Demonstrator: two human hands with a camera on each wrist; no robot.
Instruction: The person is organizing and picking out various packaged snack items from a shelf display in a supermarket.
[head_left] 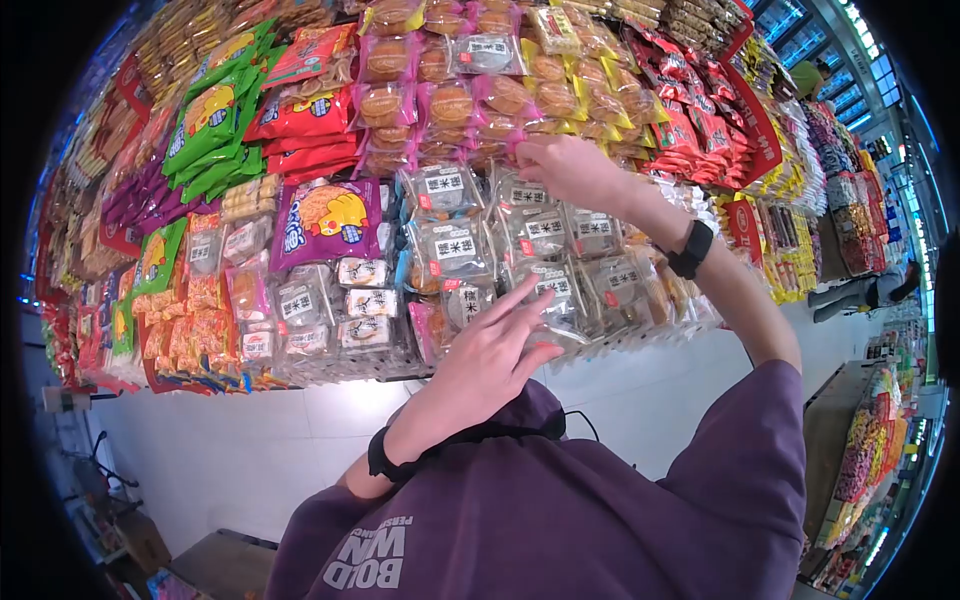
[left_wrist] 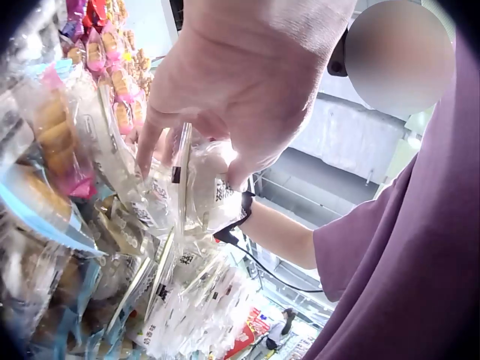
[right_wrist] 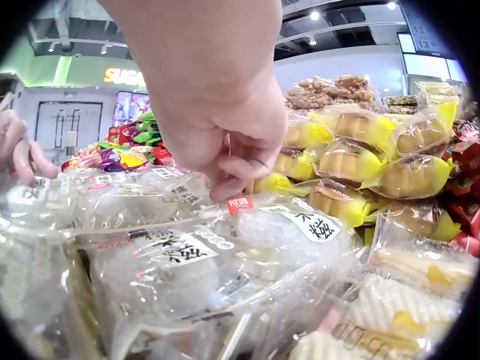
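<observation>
In the head view, the left hand [head_left: 478,368] reaches over clear packets with white labels [head_left: 553,294], its index and middle fingers extended and thumb spread. In the left wrist view, that hand [left_wrist: 236,82] has fingers and thumb down on a clear packet [left_wrist: 210,187], touching its wrapper. The right hand [head_left: 580,175] is farther back, above the rear packets beside the pink-wrapped cakes [head_left: 450,103]. Its fingers are curled in the right wrist view, where the hand [right_wrist: 217,112] hangs just over a clear packet with a red tag [right_wrist: 289,232]; nothing shows in it.
Yellow-wrapped cakes [right_wrist: 352,161] are piled behind the right hand. Green bags [head_left: 205,120], a purple bag [head_left: 325,222] and red packets [head_left: 700,120] stand around the display. Pale floor [head_left: 350,415] shows at its front edge. Another person [head_left: 870,290] is at the far right.
</observation>
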